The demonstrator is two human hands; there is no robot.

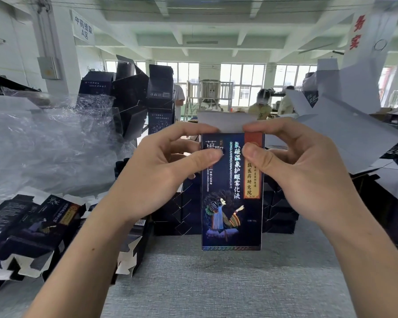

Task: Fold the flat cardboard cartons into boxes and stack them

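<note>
A tall dark blue carton (231,210) printed with Chinese text and a figure stands upright in front of me, above the grey table (205,283). Its white top flap (225,121) sticks up. My left hand (161,171) pinches the carton's upper left edge, thumb on the front and fingers at the top. My right hand (294,171) pinches the upper right edge the same way. Flat dark cartons (32,230) lie in a loose pile at the lower left. Folded dark boxes (182,210) are stacked behind the held carton.
Crumpled clear plastic wrap (44,138) fills the left side. Opened dark cartons (136,92) tower at the back left, and white-sided cartons (345,125) at the right. People (262,106) work far behind near the windows.
</note>
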